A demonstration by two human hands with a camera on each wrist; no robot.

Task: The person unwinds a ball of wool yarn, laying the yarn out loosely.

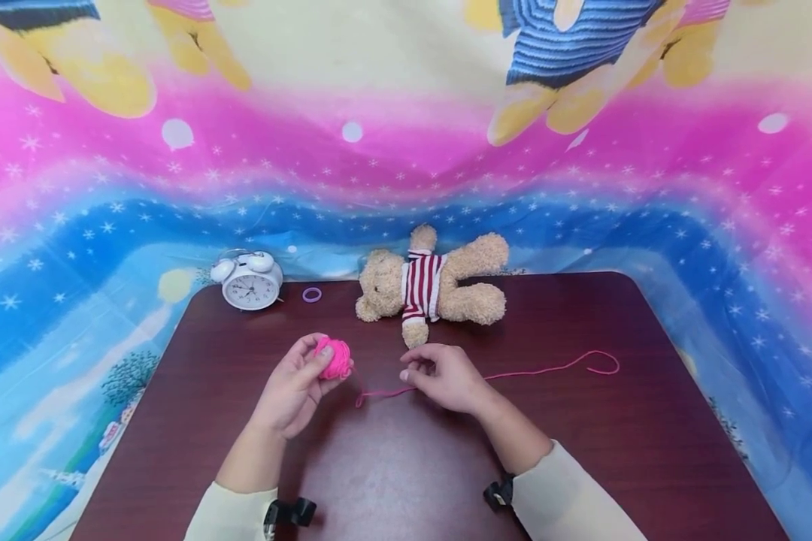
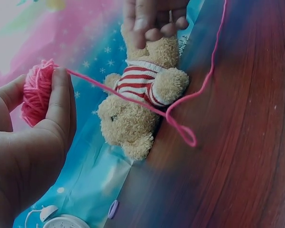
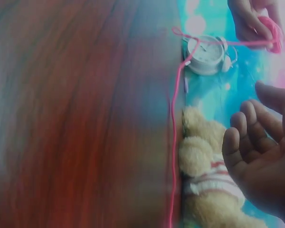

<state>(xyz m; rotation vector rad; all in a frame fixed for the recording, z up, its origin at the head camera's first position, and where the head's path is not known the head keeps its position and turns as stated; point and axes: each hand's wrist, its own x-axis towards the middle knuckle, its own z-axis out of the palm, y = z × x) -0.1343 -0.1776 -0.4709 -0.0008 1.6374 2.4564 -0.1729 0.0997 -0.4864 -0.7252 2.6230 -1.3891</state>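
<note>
- Yarn ball (image 1: 334,358), pink, is raised over the table (image 1: 379,481) in the left hand (image 1: 301,383), its thumb and fingers clamped on the winding.
- It looks light, soft and easily squashed, hardly fragile; the wraps would probably slip under a hard squeeze, so a gentle pinch across the wound middle seems best.
- The loose strand (image 1: 528,373) looks limp and would be easiest to take close to the ball.
- The right hand (image 1: 446,379) hovers near the strand, fingers loosely bent; the right wrist view shows the thumb apart from them and nothing in the palm.
- Only the head view shows the strand's curled free end (image 1: 617,362), though the right hand covers part of its run.
- The left wrist view shows clearly the small loop (image 2: 185,127) and the straight length from ball to loop, faint from the head.
</note>
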